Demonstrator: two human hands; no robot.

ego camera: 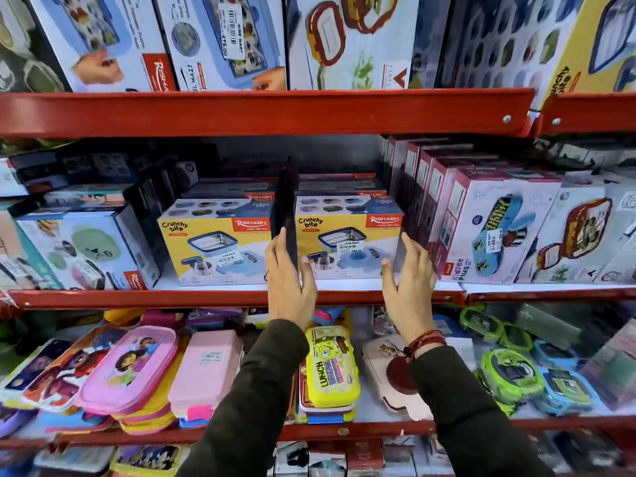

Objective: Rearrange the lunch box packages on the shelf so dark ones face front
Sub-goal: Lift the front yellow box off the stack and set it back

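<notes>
Two yellow Crunchy bite lunch box packages stand side by side on the middle shelf [237,297], the left one [215,241] and the right one [347,235]. My left hand [289,284] clasps the right box's left edge. Its thumb lies on the box front and its fingers are on a thin dark upright panel [285,201] between the two boxes. My right hand [409,287] grips the same box's right edge, with fingers along a dark side panel [401,246]. More dark packages [237,189] lie stacked behind the yellow boxes.
A row of pink-and-white Kidzee packages [495,228] with dark sides crowds the right. A pale box [86,246] stands at the left. Red shelf lips [261,111] run above and below. Loose pink, yellow and green lunch boxes [330,366] fill the lower shelf.
</notes>
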